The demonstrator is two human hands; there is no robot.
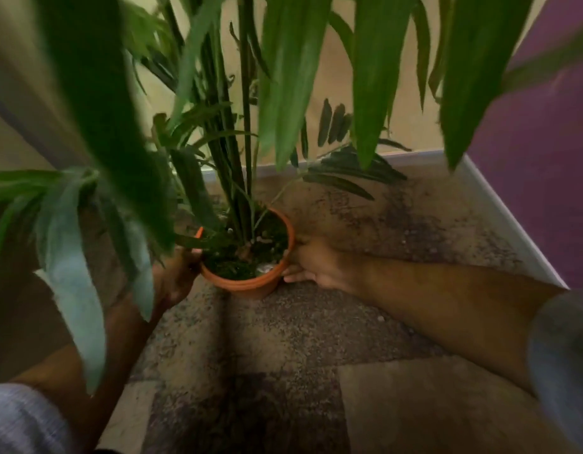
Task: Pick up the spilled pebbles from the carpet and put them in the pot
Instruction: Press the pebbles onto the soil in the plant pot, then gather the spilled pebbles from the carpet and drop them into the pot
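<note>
Patchy carpet [316, 339] in a wall corner. Your left hand [175, 276] and right hand [313, 263] clasp the pot [251, 286] between them. Pebbles [380, 318] lie just below your right wrist, nearest that hand; few visible.

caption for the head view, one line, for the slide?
Both hands, left hand and right hand, hold the orange pot of a leafy plant on patterned carpet.
</note>
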